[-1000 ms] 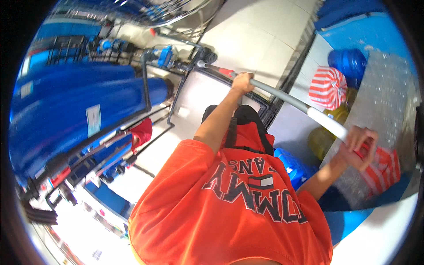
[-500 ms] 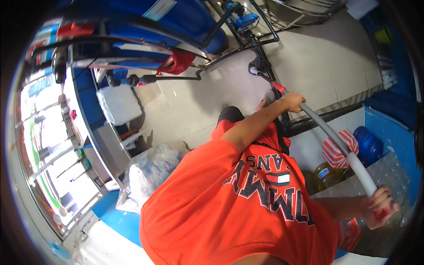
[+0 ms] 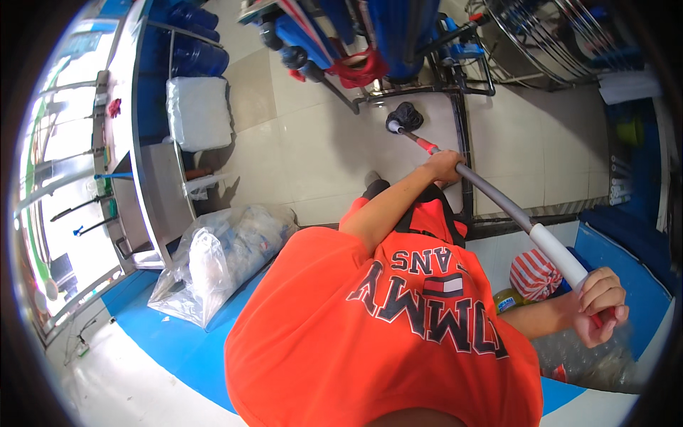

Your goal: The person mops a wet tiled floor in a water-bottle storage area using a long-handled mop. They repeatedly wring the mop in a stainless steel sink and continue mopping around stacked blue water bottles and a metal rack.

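Note:
A mop slants across the view, its grey and white handle (image 3: 501, 198) running down to a dark, bunched mop head (image 3: 407, 115) on the light floor tiles. My left hand (image 3: 445, 166) is closed round the lower part of the handle, just above a red collar (image 3: 425, 145). Further up, my right hand (image 3: 602, 304) grips the white top end, where a bit of red shows between the fingers. The mop head lies just left of a black pipe (image 3: 464, 153) along the floor.
Ahead stand blue tanks (image 3: 405, 35) with black pipes and a red cloth (image 3: 359, 67). On the left are a white wrapped block (image 3: 199, 112) and a clear plastic bag (image 3: 220, 256). A red-striped bundle (image 3: 535, 274) sits at right, below a metal rack (image 3: 541, 43) further off.
The mop head has moved left, from against the black floor pipe onto the tiles beside it. Both hands keep their grip on the handle. The view has turned and shifted.

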